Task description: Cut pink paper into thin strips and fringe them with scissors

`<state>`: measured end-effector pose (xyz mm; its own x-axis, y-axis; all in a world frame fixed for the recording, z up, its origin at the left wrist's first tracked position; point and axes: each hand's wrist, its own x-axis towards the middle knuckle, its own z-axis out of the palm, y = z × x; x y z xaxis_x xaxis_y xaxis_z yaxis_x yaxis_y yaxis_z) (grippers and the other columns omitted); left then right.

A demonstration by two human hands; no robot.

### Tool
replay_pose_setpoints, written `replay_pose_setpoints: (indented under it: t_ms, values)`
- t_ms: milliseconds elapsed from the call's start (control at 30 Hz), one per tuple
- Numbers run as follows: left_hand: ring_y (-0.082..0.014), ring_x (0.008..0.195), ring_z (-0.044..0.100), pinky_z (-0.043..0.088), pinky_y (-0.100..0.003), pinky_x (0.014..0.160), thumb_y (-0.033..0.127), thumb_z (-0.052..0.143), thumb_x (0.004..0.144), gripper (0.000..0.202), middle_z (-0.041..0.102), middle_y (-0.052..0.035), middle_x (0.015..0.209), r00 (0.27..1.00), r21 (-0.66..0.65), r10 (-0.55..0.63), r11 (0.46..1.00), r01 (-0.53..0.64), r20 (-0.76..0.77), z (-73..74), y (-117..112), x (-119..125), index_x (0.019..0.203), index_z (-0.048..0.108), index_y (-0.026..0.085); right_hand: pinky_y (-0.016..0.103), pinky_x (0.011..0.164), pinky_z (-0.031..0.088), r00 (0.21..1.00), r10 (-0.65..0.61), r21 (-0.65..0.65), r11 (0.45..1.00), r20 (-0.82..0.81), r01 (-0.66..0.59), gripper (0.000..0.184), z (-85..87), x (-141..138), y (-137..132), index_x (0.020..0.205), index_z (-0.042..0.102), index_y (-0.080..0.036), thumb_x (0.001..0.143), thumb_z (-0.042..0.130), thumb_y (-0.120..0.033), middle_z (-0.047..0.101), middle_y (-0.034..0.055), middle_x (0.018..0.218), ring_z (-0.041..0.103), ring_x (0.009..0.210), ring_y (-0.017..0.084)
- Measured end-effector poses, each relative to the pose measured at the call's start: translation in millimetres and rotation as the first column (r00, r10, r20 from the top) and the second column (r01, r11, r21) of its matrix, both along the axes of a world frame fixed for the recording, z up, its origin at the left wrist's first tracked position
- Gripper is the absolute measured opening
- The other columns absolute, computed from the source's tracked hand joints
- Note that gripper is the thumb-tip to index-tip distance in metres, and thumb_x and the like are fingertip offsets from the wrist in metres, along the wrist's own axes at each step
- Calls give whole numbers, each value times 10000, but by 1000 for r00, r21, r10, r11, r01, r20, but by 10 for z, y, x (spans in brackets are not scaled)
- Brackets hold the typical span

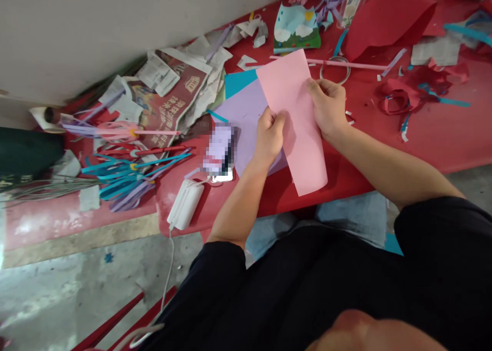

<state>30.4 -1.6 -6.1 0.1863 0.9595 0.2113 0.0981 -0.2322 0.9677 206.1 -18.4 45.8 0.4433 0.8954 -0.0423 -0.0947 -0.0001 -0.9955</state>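
Through the head camera I have both hands engaged on one pink sheet. My left hand pinches its left edge, thumb on top; my right hand grips the opposite edge higher up, also thumb on top. The sheet is positioned over the front part of the red table, its near end curved; I cannot tell whether that end contacts the surface. It overlaps a purple sheet, which in turn lies partly over a blue sheet. Just beyond my right hand I register a tape roll and a pink stick. To the left of my left hand are a phone, its screen blurred, and a white adapter at the table edge. Farther left, blue strips lie near newspaper. Red scraps occupy the right side.
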Motion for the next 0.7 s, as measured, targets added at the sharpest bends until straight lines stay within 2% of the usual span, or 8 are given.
replay_pose_setpoints:
  t_ms: [100, 300, 500, 700]
  values:
    - [-315, 1131, 789, 672, -488, 1081, 605, 790, 1156, 369, 783, -60, 1076, 1000, -44, 20, 999, -19, 16, 112, -41, 5, 1082, 743, 247, 419, 695, 487, 999, 32, 24, 999, -25, -31, 525, -39, 0, 19, 745, 653, -330, 880, 896, -775, 595, 21, 750, 497, 698, 208]
    - [-302, 1105, 751, 649, -439, 1040, 631, 789, 1147, 407, 756, -52, 1048, 991, -88, 96, 992, -88, 91, 305, -73, -33, 1033, 741, 243, 417, 664, 441, 992, 119, 32, 993, -41, -117, 565, -86, -10, 40, 729, 673, -303, 860, 945, -781, 576, 22, 751, 461, 660, 193]
    - [-302, 1167, 730, 622, -432, 1079, 656, 807, 1128, 436, 738, -56, 1081, 985, -85, 124, 990, -114, 120, 294, -27, -64, 1029, 727, 239, 413, 642, 387, 987, 161, 42, 986, -1, -160, 668, -77, -5, 40, 709, 622, -301, 844, 911, -887, 518, 10, 719, 400, 646, 180]
    - [-304, 1177, 723, 614, -425, 1080, 645, 835, 1114, 437, 717, -50, 1063, 973, -94, 179, 982, -167, 146, 281, 14, -84, 1013, 706, 240, 411, 651, 388, 967, 233, 31, 971, 101, -237, 697, -111, 22, 42, 766, 576, -295, 912, 815, -934, 495, 15, 707, 404, 694, 190]
